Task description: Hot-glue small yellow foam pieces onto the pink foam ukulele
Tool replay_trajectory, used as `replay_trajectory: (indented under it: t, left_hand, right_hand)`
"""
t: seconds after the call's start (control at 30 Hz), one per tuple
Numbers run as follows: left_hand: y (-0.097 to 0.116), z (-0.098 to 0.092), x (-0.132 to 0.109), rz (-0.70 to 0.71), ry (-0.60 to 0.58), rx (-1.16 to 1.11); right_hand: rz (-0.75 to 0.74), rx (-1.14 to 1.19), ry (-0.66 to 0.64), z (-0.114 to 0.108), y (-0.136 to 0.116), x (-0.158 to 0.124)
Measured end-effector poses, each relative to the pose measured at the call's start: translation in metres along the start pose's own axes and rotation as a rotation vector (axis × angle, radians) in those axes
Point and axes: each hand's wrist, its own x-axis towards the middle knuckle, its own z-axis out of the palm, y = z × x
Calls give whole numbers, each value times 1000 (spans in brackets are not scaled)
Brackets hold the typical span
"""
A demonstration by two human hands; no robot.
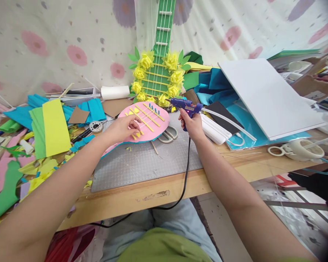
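Note:
My right hand point(191, 123) is wrapped round a blue glue gun point(185, 106), its nozzle pointing left over the far edge of a pink paper guitar body point(160, 122). A white glue stick point(229, 122) sticks out of the gun's back, and a black cord hangs from its grip. Above the pink piece, my left hand point(128, 127) has its fingers curled together in a pinch; what they hold is hidden. Yellow strips, thin white strings and small blue pegs point(154, 108) lie across the pink surface. Grey-handled scissors point(168, 134) rest partly beneath it.
A grey cutting mat point(142, 163) covers the table's front middle. Behind stands a green paper guitar point(157, 78) edged with yellow flowers. Coloured paper scraps point(54, 127) crowd the left; a white board point(270, 98), a white power strip point(214, 129) and a white cup point(303, 149) are right.

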Motion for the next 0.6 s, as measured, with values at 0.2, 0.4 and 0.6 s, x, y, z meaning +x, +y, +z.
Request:
replay_trajectory:
  t: [0.2,0.4,0.6]
  left_hand:
    - [-2,0,-1,5,-15,-45]
    - [-8,0,0,39,-23,7]
    - [-10,2,2,34,-21,-72]
  right_hand:
    - [-8,-25,-4,-1,2,1]
    - [-11,0,5,0,-1,-1]
    - [-2,-8,7,0,0,0]
